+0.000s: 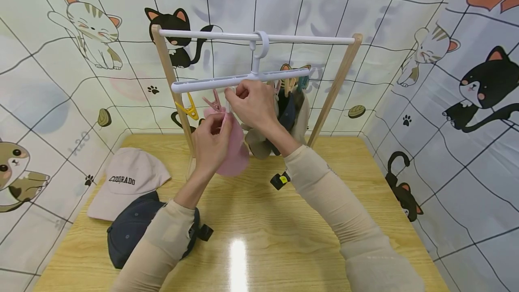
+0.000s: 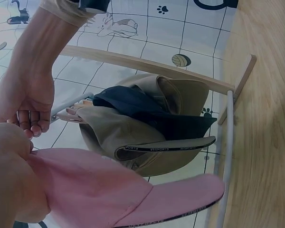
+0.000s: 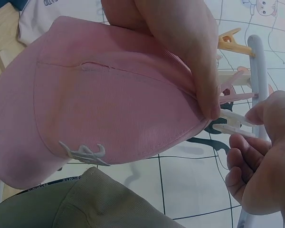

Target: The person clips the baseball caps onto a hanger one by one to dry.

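Note:
My left hand (image 1: 211, 141) holds a pink cap (image 1: 235, 161) by its edge, below a pale plastic clip hanger (image 1: 211, 84). Just above it, my right hand (image 1: 257, 105) pinches a white clip (image 3: 236, 117) under the hanger bar, its jaws apart at the pink cap's edge. Whether the fabric lies between those jaws, I cannot tell. Left of my hands hang a yellow clip (image 1: 190, 111) and a pink clip (image 1: 216, 102). On the hanger's right half, clips hold beige caps (image 2: 187, 99) and a dark blue cap (image 2: 133, 107), partly hidden by my right hand in the head view.
The hanger hooks over the white rod (image 1: 316, 39) of a wooden-legged rack (image 1: 336, 89). On the table's left lie a pale cap (image 1: 134, 170) lettered COLORADO and a navy cap (image 1: 131, 229). A small black piece (image 1: 278, 182) with a yellow mark shows by my right sleeve.

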Demonstrator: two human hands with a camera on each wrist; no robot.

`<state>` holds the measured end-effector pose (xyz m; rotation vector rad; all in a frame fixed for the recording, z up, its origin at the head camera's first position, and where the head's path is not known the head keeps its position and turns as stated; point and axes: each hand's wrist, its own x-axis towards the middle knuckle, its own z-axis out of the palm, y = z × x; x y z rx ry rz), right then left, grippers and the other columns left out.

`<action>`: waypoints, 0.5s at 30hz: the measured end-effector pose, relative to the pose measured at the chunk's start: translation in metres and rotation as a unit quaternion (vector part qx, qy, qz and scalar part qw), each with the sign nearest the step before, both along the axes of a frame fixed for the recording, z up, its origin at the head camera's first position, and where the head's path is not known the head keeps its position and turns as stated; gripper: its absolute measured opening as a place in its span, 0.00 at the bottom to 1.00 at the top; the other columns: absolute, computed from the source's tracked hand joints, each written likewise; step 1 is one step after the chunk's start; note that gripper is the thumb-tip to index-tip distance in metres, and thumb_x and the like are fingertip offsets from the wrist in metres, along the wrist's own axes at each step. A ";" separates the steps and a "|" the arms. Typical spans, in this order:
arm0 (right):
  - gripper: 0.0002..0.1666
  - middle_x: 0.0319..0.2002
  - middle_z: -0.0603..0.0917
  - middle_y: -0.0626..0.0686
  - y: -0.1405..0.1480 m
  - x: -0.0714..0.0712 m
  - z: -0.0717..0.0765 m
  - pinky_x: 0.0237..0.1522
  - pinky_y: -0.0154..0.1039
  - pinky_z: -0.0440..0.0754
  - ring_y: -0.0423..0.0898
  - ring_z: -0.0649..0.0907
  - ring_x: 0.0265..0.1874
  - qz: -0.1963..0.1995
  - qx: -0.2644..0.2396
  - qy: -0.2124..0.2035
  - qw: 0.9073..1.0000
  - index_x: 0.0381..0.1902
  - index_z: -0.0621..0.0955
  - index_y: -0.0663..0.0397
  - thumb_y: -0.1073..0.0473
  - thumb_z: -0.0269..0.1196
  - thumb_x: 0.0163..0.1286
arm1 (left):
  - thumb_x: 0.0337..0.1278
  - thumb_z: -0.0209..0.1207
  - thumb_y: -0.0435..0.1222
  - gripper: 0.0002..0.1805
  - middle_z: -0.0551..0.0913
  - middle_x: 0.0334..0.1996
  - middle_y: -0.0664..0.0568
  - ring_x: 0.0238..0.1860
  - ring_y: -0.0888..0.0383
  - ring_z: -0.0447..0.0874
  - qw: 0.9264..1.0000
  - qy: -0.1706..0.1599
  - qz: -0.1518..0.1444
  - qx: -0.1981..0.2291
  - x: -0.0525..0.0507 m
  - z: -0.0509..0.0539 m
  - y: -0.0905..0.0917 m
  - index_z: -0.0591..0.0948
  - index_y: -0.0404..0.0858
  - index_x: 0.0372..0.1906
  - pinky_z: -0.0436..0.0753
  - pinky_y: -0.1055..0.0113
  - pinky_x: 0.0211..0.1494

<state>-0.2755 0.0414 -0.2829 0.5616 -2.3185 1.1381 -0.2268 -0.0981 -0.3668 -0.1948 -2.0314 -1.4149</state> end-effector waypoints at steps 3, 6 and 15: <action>0.21 0.25 0.90 0.55 0.000 0.000 0.000 0.32 0.38 0.70 0.49 0.83 0.27 0.003 0.002 0.004 1.000 0.28 0.88 0.56 0.49 0.67 0.79 | 0.78 0.69 0.39 0.14 0.97 0.49 0.39 0.41 0.42 0.98 1.000 0.020 0.011 -0.007 -0.001 -0.002 0.001 0.93 0.31 0.53 0.80 0.82 0.44; 0.20 0.24 0.89 0.55 -0.001 0.000 0.001 0.31 0.38 0.69 0.49 0.83 0.26 0.005 0.002 0.006 1.000 0.27 0.88 0.56 0.50 0.67 0.78 | 0.77 0.71 0.39 0.13 0.97 0.48 0.40 0.39 0.43 0.98 0.999 0.037 0.018 -0.008 -0.001 -0.003 0.002 0.94 0.32 0.51 0.80 0.83 0.43; 0.20 0.23 0.88 0.55 -0.002 0.000 0.000 0.31 0.38 0.69 0.48 0.82 0.25 0.005 0.002 0.009 1.000 0.26 0.87 0.56 0.51 0.68 0.78 | 0.75 0.72 0.38 0.13 0.97 0.42 0.38 0.37 0.43 0.99 0.995 0.084 0.039 -0.037 0.000 -0.003 0.004 0.95 0.30 0.48 0.94 0.45 0.43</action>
